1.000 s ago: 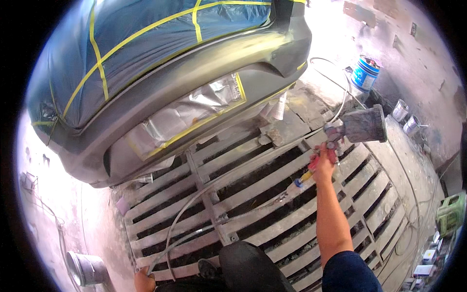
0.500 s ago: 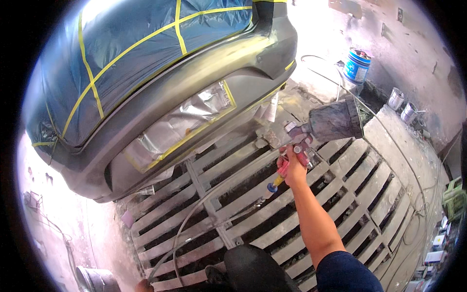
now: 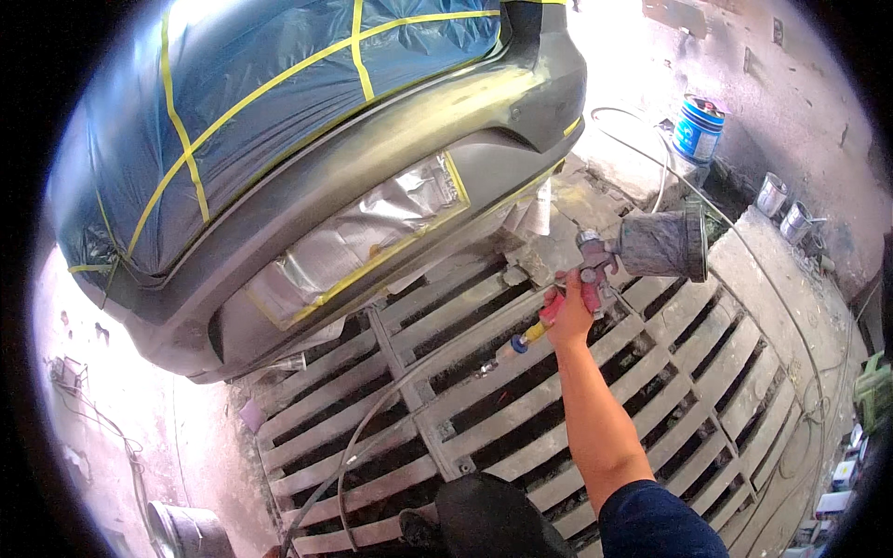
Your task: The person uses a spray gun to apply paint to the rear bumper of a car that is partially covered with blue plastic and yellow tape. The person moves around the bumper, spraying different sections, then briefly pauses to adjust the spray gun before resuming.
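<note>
1. Grating (image 3: 423, 423) of long slats makes the floor here, with dark gaps between the slats.
2. The grey bumper (image 3: 353, 167) stands beyond it, slantwise, with a yellowish patch on its upper part.
3. A blue plastic sheet (image 3: 279, 112) covers the car above. Yellow tape (image 3: 193, 177) crosses it, it seems in order to keep the plastic close to the body (some wrinkles are there anyway).
4. A silver sheet (image 3: 358, 237) is taped over the recess of the bumper, probably to shield what is behind.
5. The spray gun (image 3: 595, 265) is above the grating, near the bumper but apart from it. Its dark cup (image 3: 660, 246) points to the right in this view.
6. The right hand (image 3: 569, 321) has its fingers closed around the red handle, and this firm grip likely carries the weight of the cup also. Whether a finger presses the trigger, I cannot tell.
7. A blue can (image 3: 698, 130) and two small cans (image 3: 771, 194) stand near the wall, perhaps to be away from the feet.
8. The left hand (image 3: 272, 552) shows only a small bit at the lower edge, beside the hose (image 3: 312, 500); I cannot tell how its fingers are.
</note>
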`<move>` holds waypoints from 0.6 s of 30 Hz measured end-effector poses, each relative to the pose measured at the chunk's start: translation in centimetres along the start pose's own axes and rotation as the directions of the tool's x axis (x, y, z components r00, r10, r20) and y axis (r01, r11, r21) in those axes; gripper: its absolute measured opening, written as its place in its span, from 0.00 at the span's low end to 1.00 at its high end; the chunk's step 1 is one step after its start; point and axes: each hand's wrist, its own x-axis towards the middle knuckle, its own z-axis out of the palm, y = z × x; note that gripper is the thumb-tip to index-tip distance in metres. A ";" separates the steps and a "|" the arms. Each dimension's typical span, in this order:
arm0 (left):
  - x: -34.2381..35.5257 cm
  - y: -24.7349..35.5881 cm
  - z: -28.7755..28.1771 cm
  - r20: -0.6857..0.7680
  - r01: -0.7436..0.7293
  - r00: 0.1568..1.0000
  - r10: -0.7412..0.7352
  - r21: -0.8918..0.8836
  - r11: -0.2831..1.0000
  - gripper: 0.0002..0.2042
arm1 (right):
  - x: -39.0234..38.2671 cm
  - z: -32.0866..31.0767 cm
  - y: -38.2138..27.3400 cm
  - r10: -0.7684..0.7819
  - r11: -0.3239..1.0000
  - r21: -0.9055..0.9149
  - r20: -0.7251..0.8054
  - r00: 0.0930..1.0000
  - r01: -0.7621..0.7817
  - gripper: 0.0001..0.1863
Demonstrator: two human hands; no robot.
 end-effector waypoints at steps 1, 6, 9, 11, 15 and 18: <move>0.0 0.6 -0.1 0.005 0.014 1.000 -0.014 0.008 1.000 0.09 | -0.4 0.4 0.1 -0.029 0.999 -0.014 0.034 0.999 0.030 0.14; 0.3 -0.6 0.5 -0.016 -0.047 0.999 0.047 0.007 0.999 0.09 | -6.1 0.9 -0.2 0.135 0.965 -0.259 0.341 0.930 -0.045 0.10; 0.7 -1.3 1.1 0.052 -0.030 0.998 0.033 -0.050 0.998 0.10 | -8.9 0.4 -1.8 0.322 0.911 -0.399 0.531 0.784 -0.104 0.10; 0.7 0.1 1.2 0.087 -0.043 0.995 0.047 -0.039 0.998 0.10 | -8.1 -0.1 -1.7 0.324 0.905 -0.417 0.557 0.764 -0.080 0.10; 0.7 0.8 1.6 0.133 0.028 0.991 -0.011 -0.130 0.991 0.10 | -4.9 0.0 -2.4 0.220 0.927 -0.365 0.344 0.913 -0.086 0.12; 1.1 1.9 1.6 0.075 -0.039 0.996 0.053 -0.185 0.982 0.11 | -1.5 0.3 -4.7 0.015 0.995 -0.102 0.057 0.998 -0.009 0.13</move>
